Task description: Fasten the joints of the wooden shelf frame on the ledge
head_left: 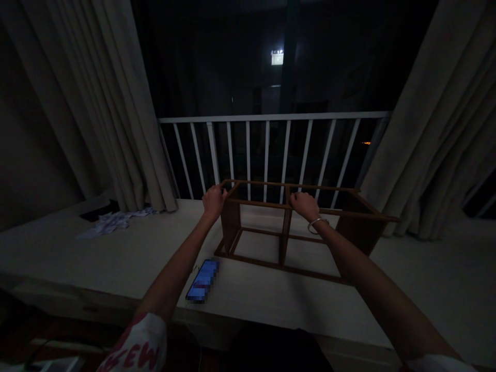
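Note:
A brown wooden shelf frame (284,235) lies on its side on the pale window ledge (267,294), its open sections facing me. My left hand (214,201) is closed around the frame's upper left end. Farther right, my right hand (305,205), with a bangle at the wrist, is closed on the upper rail beside the middle divider. Fingertips of both hands are partly hidden behind the wood. A phone (203,280) with a lit screen rests on the ledge in front of the frame's left end.
White railings (267,119) stand behind the frame, before a dark window. Long curtains (116,103) hang at both sides. Crumpled checked cloth (114,222) and a dark flat item lie on the ledge at left. The ledge's front edge runs close to me.

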A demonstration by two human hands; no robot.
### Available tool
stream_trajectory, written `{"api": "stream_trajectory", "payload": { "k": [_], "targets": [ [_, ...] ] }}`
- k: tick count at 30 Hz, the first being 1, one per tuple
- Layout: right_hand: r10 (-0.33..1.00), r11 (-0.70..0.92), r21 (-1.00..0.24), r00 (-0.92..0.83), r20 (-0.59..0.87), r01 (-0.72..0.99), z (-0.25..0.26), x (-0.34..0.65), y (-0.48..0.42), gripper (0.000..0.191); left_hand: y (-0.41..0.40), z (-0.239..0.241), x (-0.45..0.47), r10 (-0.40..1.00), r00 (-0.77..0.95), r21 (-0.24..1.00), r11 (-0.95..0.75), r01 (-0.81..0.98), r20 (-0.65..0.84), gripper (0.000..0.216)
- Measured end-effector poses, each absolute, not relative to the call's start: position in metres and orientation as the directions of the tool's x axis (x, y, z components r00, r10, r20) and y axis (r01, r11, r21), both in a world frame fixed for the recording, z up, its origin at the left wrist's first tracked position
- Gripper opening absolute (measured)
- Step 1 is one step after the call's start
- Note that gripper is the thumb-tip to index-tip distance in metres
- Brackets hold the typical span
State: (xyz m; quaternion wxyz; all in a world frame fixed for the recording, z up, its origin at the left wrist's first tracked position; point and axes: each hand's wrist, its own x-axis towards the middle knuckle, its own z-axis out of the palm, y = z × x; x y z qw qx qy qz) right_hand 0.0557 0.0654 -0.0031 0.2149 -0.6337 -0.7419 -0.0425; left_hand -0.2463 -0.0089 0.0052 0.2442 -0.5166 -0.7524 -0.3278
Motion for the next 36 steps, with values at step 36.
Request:
{"api": "stream_trajectory", "payload": {
  "k": [36],
  "targets": [
    [0.932,0.227,-0.283,-0.124,0.340,0.932,0.003,0.070,0.055,0.049,-0.015,0.009,-0.230,0.720,-0.287,0.131,0.266,0.955,0.631,0.025]
  ]
}}
